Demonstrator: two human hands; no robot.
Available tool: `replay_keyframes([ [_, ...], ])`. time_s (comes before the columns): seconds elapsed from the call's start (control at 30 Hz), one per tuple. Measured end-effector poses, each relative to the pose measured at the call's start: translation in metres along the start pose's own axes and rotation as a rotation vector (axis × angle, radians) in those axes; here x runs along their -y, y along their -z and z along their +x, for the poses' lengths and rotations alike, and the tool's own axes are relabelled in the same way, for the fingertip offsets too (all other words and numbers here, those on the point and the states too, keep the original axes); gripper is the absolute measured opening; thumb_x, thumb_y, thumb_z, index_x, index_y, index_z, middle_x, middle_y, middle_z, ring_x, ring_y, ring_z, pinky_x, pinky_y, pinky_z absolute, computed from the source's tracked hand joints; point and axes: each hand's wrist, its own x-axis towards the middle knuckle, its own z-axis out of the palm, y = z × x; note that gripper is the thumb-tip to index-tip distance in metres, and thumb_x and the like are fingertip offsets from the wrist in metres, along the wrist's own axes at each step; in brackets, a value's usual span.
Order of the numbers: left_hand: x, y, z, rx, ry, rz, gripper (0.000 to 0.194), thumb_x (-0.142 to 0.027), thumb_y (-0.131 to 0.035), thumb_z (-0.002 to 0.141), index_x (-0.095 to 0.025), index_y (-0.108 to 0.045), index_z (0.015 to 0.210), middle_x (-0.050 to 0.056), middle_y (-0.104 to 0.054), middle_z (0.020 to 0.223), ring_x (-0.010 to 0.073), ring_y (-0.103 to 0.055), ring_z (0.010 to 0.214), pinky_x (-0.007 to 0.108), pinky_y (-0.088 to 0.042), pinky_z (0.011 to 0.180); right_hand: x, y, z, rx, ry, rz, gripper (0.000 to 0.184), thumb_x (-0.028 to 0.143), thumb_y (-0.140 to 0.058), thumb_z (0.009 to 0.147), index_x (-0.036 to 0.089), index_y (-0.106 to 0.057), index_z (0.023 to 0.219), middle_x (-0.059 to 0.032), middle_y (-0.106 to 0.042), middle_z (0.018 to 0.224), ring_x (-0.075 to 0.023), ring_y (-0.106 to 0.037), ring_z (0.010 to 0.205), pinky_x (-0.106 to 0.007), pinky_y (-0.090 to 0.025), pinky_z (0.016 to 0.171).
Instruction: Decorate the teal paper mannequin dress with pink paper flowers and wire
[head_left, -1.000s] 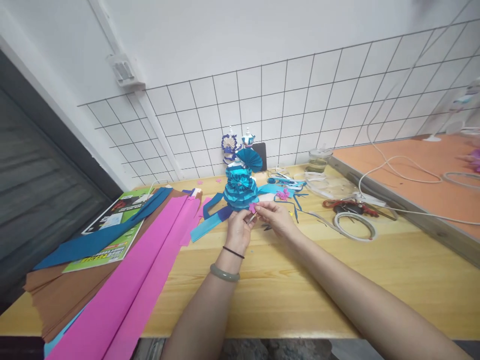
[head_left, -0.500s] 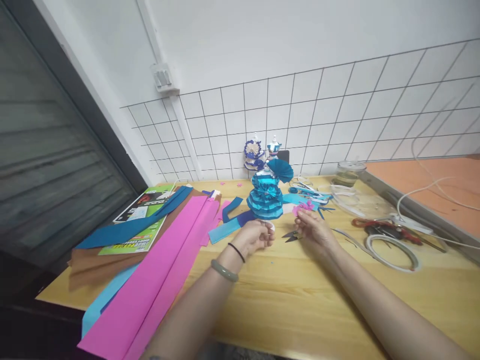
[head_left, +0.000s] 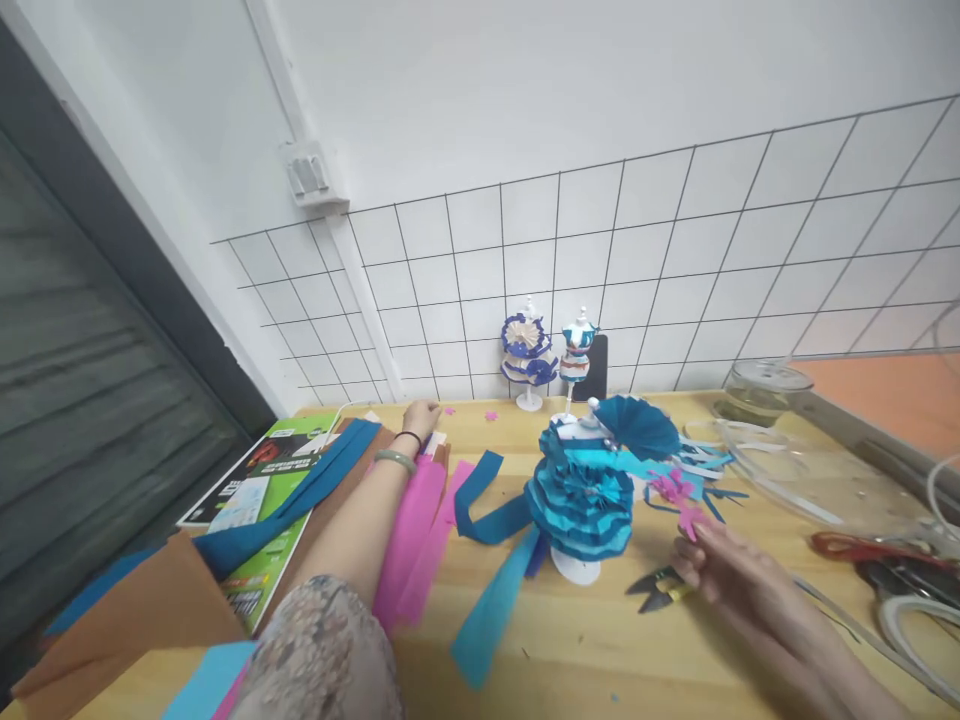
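Note:
My left hand (head_left: 421, 418) reaches to the back left of the table, its fingers curled together. Whether they hold anything is hidden. Just right of it lie two small pink paper flowers (head_left: 491, 416). My right hand (head_left: 724, 565) pinches a small pink paper flower (head_left: 688, 522) by its edge, beside a cluster of pink paper flowers (head_left: 670, 485). Left of that hand, a mini dress form in a ruffled blue paper dress (head_left: 581, 490) stands on a white base, a pleated dark-blue fan (head_left: 641, 427) at its shoulder. Open scissors (head_left: 654, 588) lie below my right hand.
Pink paper strips (head_left: 411, 530), brown paper (head_left: 142, 630) and a green magazine (head_left: 259, 585) cover the left side. Two smaller dressed forms, one in purple and cream (head_left: 527, 350), stand behind. A glass bowl (head_left: 765, 390), cords and a tape roll (head_left: 922, 640) lie right.
My left hand has left the front of the blue dress and stretched to the back left. The view has moved nearer. My right hand stays by the pink flowers, now pinching one.

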Motion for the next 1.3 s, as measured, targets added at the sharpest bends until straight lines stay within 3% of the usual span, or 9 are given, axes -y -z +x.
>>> replay_keyframes([
  [0.13, -0.004, -0.028, 0.041, 0.031, 0.057, 0.105, 0.026, -0.037, -0.054, 0.079, -0.013, -0.060, 0.080, 0.005, -0.064, 0.089, 0.0166, -0.058, 0.089, 0.039, -0.041, 0.084, 0.000, -0.001, -0.002, -0.062, -0.013, -0.036, 0.017, 0.029, -0.075, 0.054, 0.029, -0.066, 0.068, -0.0038, -0.049, 0.066, -0.0114, -0.048, 0.051, -0.022, -0.050, 0.045],
  [0.3, 0.000, -0.039, 0.066, 0.076, 0.088, 0.096, 0.021, -0.034, -0.062, 0.072, -0.013, -0.059, 0.070, 0.005, -0.065, 0.076, 0.0173, -0.059, 0.084, 0.036, -0.042, 0.080, 0.001, -0.006, -0.008, -0.115, 0.007, -0.162, 0.013, 0.034, -0.073, 0.055, 0.032, -0.066, 0.066, -0.0048, -0.048, 0.067, -0.0146, -0.048, 0.052, -0.026, -0.049, 0.042],
  [0.53, 0.003, -0.039, 0.058, 0.193, 0.006, -0.237, 0.018, -0.021, -0.073, 0.055, -0.015, -0.057, 0.060, 0.004, -0.061, 0.054, 0.0179, -0.061, 0.067, 0.026, -0.045, 0.064, 0.002, -0.010, -0.009, -0.122, -0.027, -0.207, 0.017, 0.038, -0.075, 0.049, 0.030, -0.065, 0.061, -0.0049, -0.049, 0.065, -0.0133, -0.045, 0.050, -0.025, -0.045, 0.041],
  [0.73, -0.014, -0.069, 0.042, 0.432, -0.097, -0.478, 0.032, -0.018, -0.076, 0.051, -0.014, -0.059, 0.078, 0.008, -0.065, 0.064, 0.0158, -0.062, 0.058, 0.029, -0.049, 0.062, -0.004, -0.008, -0.008, -0.117, -0.048, -0.177, 0.016, 0.036, -0.075, 0.051, 0.030, -0.066, 0.063, -0.0054, -0.049, 0.067, -0.0148, -0.047, 0.053, -0.028, -0.046, 0.045],
  [0.83, -0.022, -0.092, 0.040, 0.531, -0.099, -0.443, 0.035, -0.012, -0.077, 0.045, -0.013, -0.060, 0.076, 0.008, -0.064, 0.056, 0.0174, -0.060, 0.051, 0.030, -0.048, 0.055, -0.006, -0.005, -0.006, -0.109, -0.034, -0.201, 0.014, 0.036, -0.073, 0.054, 0.032, -0.065, 0.064, -0.0049, -0.047, 0.065, -0.0164, -0.046, 0.053, -0.030, -0.046, 0.045],
  [0.97, -0.024, -0.114, 0.045, 0.537, -0.107, -0.306, 0.023, -0.006, -0.075, 0.040, -0.014, -0.058, 0.055, 0.002, -0.056, 0.042, 0.0109, -0.050, 0.037, 0.023, -0.042, 0.044, -0.005, -0.001, -0.005, -0.099, -0.040, -0.205, 0.013, 0.037, -0.072, 0.054, 0.030, -0.064, 0.062, -0.0049, -0.047, 0.062, -0.0153, -0.045, 0.050, -0.028, -0.044, 0.043],
  [1.1, -0.024, -0.122, 0.050, 0.532, -0.126, -0.191, 0.018, -0.007, -0.073, 0.043, -0.013, -0.057, 0.048, -0.002, -0.049, 0.035, 0.0077, -0.042, 0.034, 0.021, -0.037, 0.041, -0.002, -0.005, -0.009, -0.087, -0.069, -0.221, 0.019, 0.039, -0.073, 0.052, 0.027, -0.064, 0.063, -0.0035, -0.048, 0.058, -0.0148, -0.045, 0.049, -0.026, -0.043, 0.043],
  [1.3, -0.030, -0.120, 0.050, 0.544, -0.201, -0.131, 0.016, -0.014, -0.073, 0.047, -0.011, -0.057, 0.047, -0.002, -0.051, 0.040, 0.0085, -0.046, 0.041, 0.022, -0.038, 0.046, 0.003, -0.011, -0.017, -0.039, -0.077, -0.168, 0.020, 0.036, -0.073, 0.059, 0.021, -0.064, 0.070, 0.0002, -0.052, 0.062, -0.0116, -0.045, 0.054, -0.022, -0.043, 0.048],
])
